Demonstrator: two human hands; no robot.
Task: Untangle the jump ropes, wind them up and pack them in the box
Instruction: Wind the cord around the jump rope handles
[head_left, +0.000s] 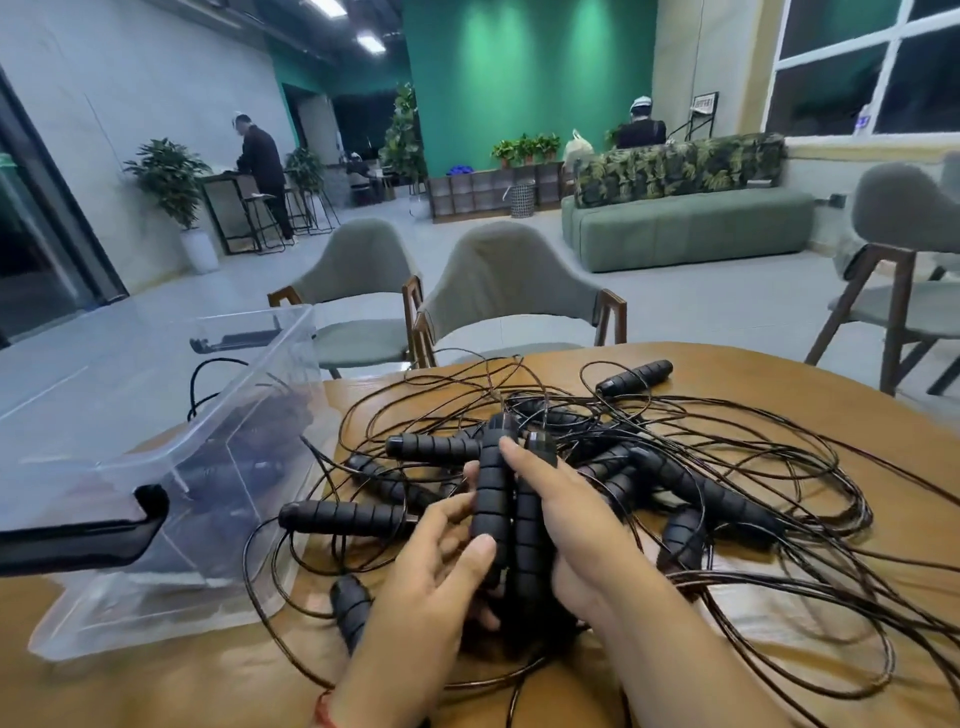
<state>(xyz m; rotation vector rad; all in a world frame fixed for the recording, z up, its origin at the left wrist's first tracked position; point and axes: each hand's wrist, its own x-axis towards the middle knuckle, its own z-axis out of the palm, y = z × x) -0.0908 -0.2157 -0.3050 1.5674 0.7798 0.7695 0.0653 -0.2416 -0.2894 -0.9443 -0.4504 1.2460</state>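
Gripping two foam handles (491, 493) in left hand (431, 566) and right hand (576, 525), beside the clear box (291, 332); likely to cinch the tangled cords (613, 415) tighter if yanked.

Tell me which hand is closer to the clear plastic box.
Left. The left hand grips the pair of handles just right of the clear box; the right hand holds the same pair from its far side, farther from the box.

Green wall (519, 78), grey chairs (498, 280), sofa (685, 228), windows (857, 67).
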